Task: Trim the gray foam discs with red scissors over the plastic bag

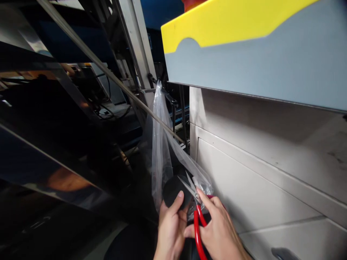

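My left hand [171, 228] is closed on a dark round disc [172, 190], thumb on top and fingers underneath. In my right hand [218, 227] is a pair of scissors [198, 211] with red handles, their blades parted and pointing up and left, just to the right of the disc. A clear plastic bag [160, 144] hangs from a dark fitting on a metal post. Its lower part spreads around the disc and passes behind both hands. Whether the blades touch the plastic, I cannot tell.
A yellow and grey machine body [244, 68] juts out overhead at the right. Pale cabinet panels [244, 180] stand beneath it. A long pale rod or strap [108, 72] slants across in front of the bag. The metal post [138, 39] and dark machinery fill the left.
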{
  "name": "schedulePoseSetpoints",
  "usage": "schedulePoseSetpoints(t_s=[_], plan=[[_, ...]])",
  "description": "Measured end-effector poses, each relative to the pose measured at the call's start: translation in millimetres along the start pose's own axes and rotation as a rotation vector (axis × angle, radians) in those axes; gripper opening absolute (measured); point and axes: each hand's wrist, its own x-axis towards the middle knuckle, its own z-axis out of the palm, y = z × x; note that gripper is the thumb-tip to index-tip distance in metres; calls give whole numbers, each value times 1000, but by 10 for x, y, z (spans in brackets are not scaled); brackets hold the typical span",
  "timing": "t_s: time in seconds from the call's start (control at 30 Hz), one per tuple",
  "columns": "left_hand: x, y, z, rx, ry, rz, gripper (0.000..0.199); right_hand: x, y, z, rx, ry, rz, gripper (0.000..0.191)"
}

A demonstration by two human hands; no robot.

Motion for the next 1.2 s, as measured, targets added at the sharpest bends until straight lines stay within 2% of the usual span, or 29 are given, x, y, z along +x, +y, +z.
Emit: schedulePoseSetpoints(t_s=[0.17,0.27,0.53,0.73,0.8,0.93,1.0,1.1,1.2], plan=[[-2,-5,-44,7,-20,8,44,-20,-33,-54,-28,-7,-2,71],[-9,-6,-67,0,-25,55,51,-35,-65,-90,-79,-15,-6,67],[-100,52,2,-3,18,118,75,-84,-130,-111,-162,-47,39,83],[-89,71,-24,34,-22,81,67,-40,-169,-88,-178,-26,15,92],[-70,67,-34,47,-17,90,68,-18,-167,-82,-177,-6,-12,89],[-25,77,-55,23,-1,96,70,13,-144,-96,-149,-27,-46,69],[-8,84,-69,8,5,80,68,21,-133,-119,-139,-52,-40,69],[10,92,-83,8,-9,47,68,38,-127,-146,-117,-45,-41,80],[22,103,-89,15,-26,42,68,60,-130,-147,-120,-13,-68,75]])
